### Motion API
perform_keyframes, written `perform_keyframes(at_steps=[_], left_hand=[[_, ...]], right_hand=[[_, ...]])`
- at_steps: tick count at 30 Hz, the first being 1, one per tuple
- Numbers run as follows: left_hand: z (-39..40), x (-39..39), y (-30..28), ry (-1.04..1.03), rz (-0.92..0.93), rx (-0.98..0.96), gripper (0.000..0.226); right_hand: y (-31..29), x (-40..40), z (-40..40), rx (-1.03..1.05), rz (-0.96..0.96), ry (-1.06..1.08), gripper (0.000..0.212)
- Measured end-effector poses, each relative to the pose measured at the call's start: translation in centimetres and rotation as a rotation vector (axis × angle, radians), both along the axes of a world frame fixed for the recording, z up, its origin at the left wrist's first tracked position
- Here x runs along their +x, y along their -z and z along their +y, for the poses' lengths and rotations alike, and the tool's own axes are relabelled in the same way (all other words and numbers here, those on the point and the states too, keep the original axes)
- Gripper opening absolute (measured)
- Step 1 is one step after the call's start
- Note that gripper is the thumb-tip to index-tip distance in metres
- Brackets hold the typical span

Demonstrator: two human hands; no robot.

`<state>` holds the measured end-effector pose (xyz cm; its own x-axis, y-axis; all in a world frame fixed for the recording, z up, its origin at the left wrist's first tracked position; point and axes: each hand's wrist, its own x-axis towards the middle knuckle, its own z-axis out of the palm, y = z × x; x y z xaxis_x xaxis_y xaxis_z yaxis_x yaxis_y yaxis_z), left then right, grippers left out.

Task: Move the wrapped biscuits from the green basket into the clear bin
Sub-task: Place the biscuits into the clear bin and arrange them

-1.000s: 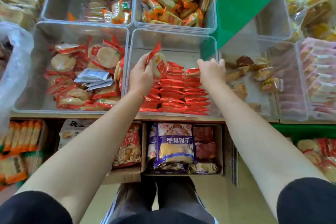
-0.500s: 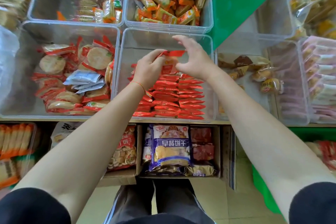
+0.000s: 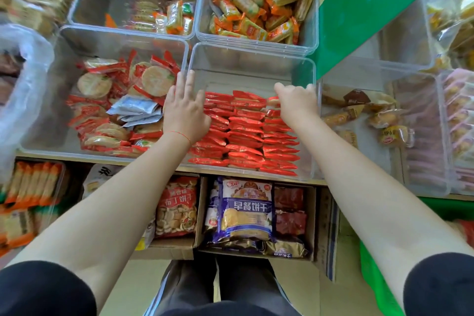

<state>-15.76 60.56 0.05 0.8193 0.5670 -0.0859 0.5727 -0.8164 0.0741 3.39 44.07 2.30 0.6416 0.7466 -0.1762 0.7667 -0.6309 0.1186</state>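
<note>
The clear bin stands at the middle of the shelf, with several red wrapped biscuits packed on edge in three neat rows in its front half. My left hand lies flat with fingers spread on the left row, along the bin's left wall, holding nothing. My right hand is curled over the back end of the right row by the right wall; its fingertips are hidden, and a packet sits beside the thumb. Only a strip of the green basket shows, low at the right.
A bin of round biscuits adjoins on the left, and a bin of small cakes on the right. Two more clear bins stand behind, beside a green carton. Cardboard boxes of biscuit bags sit under the shelf.
Both hands, which held a red packet above the bin, have come down. The packet is no longer raised, the left hand has flattened onto the left row, and the right hand moved to the right wall.
</note>
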Motion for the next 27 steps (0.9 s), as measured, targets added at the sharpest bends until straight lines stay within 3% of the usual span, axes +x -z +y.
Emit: perform_keyframes(at_steps=[3, 6, 10, 12, 19, 23, 27], left_hand=[[0.2, 0.0, 0.1, 0.015, -0.032, -0.029, 0.047], [0.3, 0.0, 0.1, 0.008, -0.068, -0.036, 0.043], [0.2, -0.1, 0.2, 0.0, -0.079, -0.031, 0.04], [0.2, -0.1, 0.2, -0.007, -0.088, -0.03, 0.039], [0.2, 0.0, 0.0, -0.009, -0.064, -0.031, 0.041], [0.3, 0.0, 0.1, -0.009, -0.072, -0.042, 0.04], [0.2, -0.1, -0.1, -0.014, -0.081, -0.058, 0.041]], right_hand=[[1.3, -0.7, 0.6, -0.158, -0.004, -0.025, 0.027], [1.8, -0.8, 1.2, -0.29, 0.202, 0.055, 0.032], [1.4, 0.1, 1.9, -0.195, 0.564, 0.242, 0.045], [1.5, 0.5, 1.9, -0.16, 0.658, 0.286, 0.055], [2.2, 0.7, 2.5, -0.278, 0.588, 0.277, 0.111], [2.0, 1.0, 2.6, -0.289, 0.621, 0.297, 0.121], [2.1, 0.8, 2.6, -0.155, 0.66, 0.294, 0.125]])
